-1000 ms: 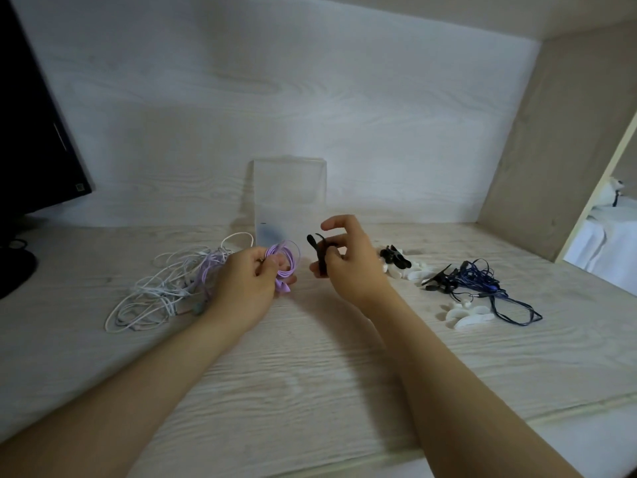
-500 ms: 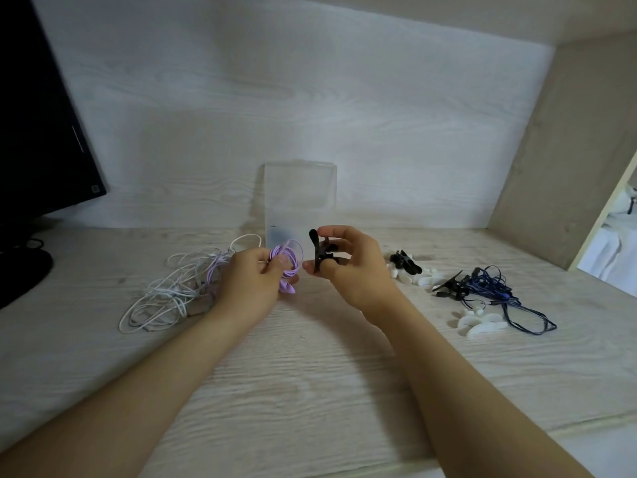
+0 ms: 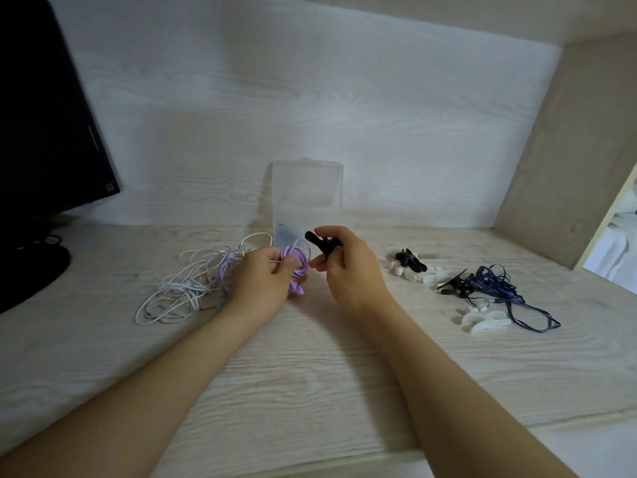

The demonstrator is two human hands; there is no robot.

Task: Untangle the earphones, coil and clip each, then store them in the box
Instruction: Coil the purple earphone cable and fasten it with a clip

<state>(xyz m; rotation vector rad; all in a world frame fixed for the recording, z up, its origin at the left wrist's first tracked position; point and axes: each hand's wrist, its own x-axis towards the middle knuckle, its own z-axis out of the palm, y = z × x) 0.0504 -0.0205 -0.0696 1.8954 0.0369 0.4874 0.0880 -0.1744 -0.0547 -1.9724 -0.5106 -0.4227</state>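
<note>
**Two things in my hands: a purple coil (image 3: 298, 260) and a black clip (image 3: 322, 243)**

My left hand (image 3: 262, 281) holds the purple coil of earphone wire. My fingers and thumb curl round the loops and pinch them together. The coil is up off the desk (image 3: 310, 374), near the middle, just in front of the clear box (image 3: 306, 188). A bit of purple earphone hangs down under my thumb.

My right hand (image 3: 348, 270) holds the black clip, just to the right of the coil. My thumb and fingers pinch it, and its top end pokes up and to the left, toward the coil. The two are very close. I cannot tell if they touch, or if the clip's mouth is open.

The clear box stands upright at the far side, against the wall. Something bluish shows low inside it, but I cannot tell what it is.

On the left, beside my left hand, the white earphones (image 3: 179, 288) lie in a messy tangle, with some purple wire mixed in.

On the right, spare black clips (image 3: 410, 260) lie in a small pile with white clips (image 3: 482, 320), and more white ones lie nearer to me. Beside them are the dark blue earphones (image 3: 499, 288), bunched up, with a black clip at their left end.

At the far left stands a black monitor (image 3: 41, 115).
</note>
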